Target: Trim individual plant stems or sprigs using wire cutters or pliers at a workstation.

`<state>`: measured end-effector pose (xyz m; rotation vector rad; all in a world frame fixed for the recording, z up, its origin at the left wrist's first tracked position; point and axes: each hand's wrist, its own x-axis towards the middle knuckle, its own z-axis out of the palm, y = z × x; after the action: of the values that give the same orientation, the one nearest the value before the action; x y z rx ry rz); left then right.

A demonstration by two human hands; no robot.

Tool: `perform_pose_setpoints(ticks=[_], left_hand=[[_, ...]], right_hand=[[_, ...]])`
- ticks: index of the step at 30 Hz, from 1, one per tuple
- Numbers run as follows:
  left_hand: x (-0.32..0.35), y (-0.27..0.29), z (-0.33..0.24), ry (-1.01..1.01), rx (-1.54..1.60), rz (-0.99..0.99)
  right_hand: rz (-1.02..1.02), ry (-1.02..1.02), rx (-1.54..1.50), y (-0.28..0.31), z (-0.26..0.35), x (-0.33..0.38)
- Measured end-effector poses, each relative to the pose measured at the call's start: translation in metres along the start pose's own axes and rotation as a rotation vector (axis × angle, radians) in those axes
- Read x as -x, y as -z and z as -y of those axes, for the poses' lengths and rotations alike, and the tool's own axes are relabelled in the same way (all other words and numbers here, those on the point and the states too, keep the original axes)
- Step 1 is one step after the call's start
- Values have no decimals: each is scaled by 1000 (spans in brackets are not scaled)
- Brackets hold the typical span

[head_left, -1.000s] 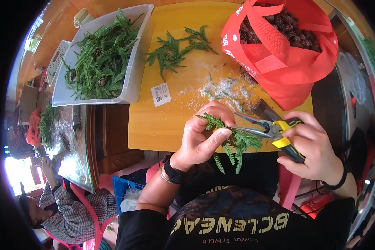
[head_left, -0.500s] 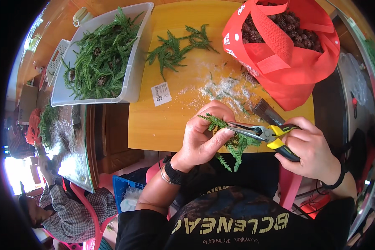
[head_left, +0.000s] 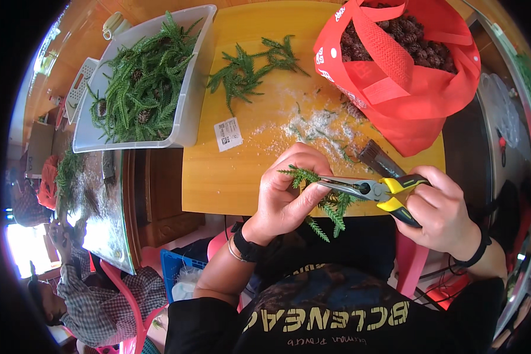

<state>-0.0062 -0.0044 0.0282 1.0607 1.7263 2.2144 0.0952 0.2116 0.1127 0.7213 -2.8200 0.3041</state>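
Note:
My left hand (head_left: 292, 192) pinches a green artificial pine sprig (head_left: 334, 211) between thumb and fingers, just past the table's near edge. Its needled tips hang below my thumb and poke out above it. My right hand (head_left: 433, 203) is wrapped round the yellow-and-black handles of long-nose pliers (head_left: 386, 192). The metal jaws point left and reach to my left thumb, against the sprig. Whether they grip its stem is hidden by my thumb and the needles.
On the yellow table (head_left: 230, 183) are loose pine sprigs (head_left: 240, 76), white flakes (head_left: 318, 127), a printed label (head_left: 228, 134) and a dark brush (head_left: 379, 157). A clear bin (head_left: 186, 112) holds sprigs; a red bag (head_left: 419, 106) holds pine cones. Another person (head_left: 100, 301) sits at the left.
My right hand and the pliers have shifted slightly to the right, and the handles are a little closer together. The left hand keeps its hold on the sprig. The other person's arm has moved.

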Motion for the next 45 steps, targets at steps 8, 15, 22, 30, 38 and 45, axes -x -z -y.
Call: perform_pose_setpoints(ticks=[8, 15, 22, 30, 38, 45], left_hand=[[0, 1, 1, -13, -43, 23], [-1, 0, 1, 0, -51, 43], [0, 2, 3, -17, 31, 32], [-1, 2, 8, -62, 43, 25], [-8, 7, 4, -265, -127, 130], [-6, 6, 4, -258, -135, 133]], right_hand=[[-2, 3, 40, -2, 0, 6], [-10, -17, 45, -9, 1, 14], [68, -89, -308, -6, -5, 8], [-5, -42, -184, 4, -21, 12], [4, 80, -10, 9, -26, 10], [-26, 114, -3, 6, -27, 8]])
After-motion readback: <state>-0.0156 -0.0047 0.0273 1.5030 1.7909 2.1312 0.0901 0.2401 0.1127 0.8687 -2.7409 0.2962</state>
